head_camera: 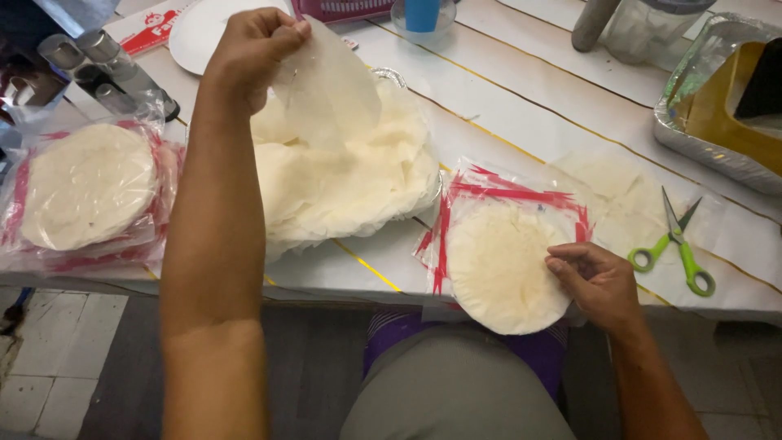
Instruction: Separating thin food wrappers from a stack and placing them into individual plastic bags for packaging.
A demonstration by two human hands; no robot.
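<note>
Many separated thin white round wrapper sheets lie heaped; left hand fingers pinch one sheet, right hand fingers rest spread on remaining round pale stack

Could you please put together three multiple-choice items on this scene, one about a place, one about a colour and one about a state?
1. Where do the scissors lie?
A. On the table to the right of the right hand
B. On the round stack in the sealed bag
C. Inside the foil tray

2. What colour are the scissor handles?
A. Red
B. Green
C. Blue

3. What is the left hand doing?
A. Resting flat on the table
B. Gripping the scissors
C. Pinching a thin white sheet lifted above the heap of sheets

Answers:
1 A: they rest on the white table, just right of that hand, which touches the round stack in the opened bag.
2 B: both handle loops are bright green.
3 C: the fingers are closed on the sheet's upper edge, and it hangs over the heap.
</note>
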